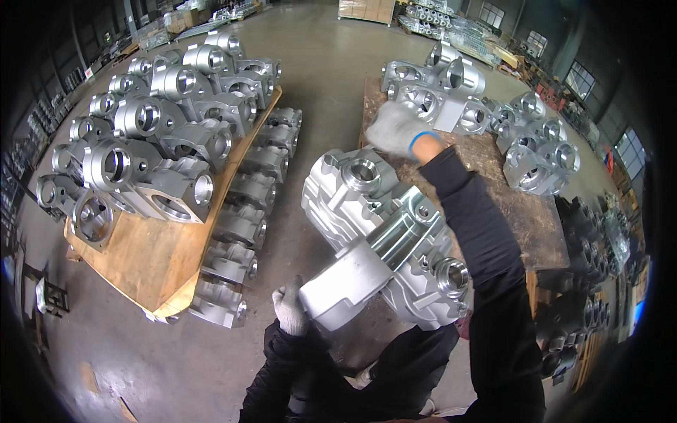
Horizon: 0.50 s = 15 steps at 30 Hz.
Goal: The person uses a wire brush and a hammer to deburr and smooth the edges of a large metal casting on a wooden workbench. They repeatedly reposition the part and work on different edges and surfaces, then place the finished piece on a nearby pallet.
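Observation:
A large silver cast-metal housing (384,233) with round bored openings fills the middle of the view, tilted, its near end raised. My left hand (289,307), in a grey glove, grips the housing's near lower end. My right hand (396,129), also gloved, reaches over the housing's far top edge and rests on it, close to more castings (437,99) lying on a brown board (522,211).
On the left a wooden pallet (151,257) carries several stacked grey housings (151,134), with a row of others (243,225) on the concrete floor along its right side. Dark castings (585,282) are piled at the right. Racks and crates stand at the back.

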Available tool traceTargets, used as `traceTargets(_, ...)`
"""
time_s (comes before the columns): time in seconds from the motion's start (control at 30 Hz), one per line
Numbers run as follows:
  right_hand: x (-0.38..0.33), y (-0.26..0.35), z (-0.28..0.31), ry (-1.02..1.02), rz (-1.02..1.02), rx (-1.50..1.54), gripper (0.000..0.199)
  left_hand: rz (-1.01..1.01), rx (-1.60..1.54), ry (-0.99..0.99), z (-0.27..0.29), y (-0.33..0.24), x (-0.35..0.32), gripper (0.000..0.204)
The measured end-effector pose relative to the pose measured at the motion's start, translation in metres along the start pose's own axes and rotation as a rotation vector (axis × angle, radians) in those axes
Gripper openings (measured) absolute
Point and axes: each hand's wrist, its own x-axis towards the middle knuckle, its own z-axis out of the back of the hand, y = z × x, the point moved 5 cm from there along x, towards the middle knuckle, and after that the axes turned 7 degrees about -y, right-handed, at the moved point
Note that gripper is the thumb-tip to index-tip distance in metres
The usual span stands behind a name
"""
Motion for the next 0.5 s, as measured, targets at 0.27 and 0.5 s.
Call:
traceTargets(0.27, -0.034, -0.029, 0.006, -0.040, -0.114, 0.214, 0.035, 0.037, 0.037, -0.053, 0.001, 0.003, -0.007, 0.037)
traceTargets(0.5, -0.050, -0.030, -0.016, -0.209, -0.364, 0.447, 0.036, 0.021, 0.084, 0.024, -0.005, -0.007, -0.005, 0.051)
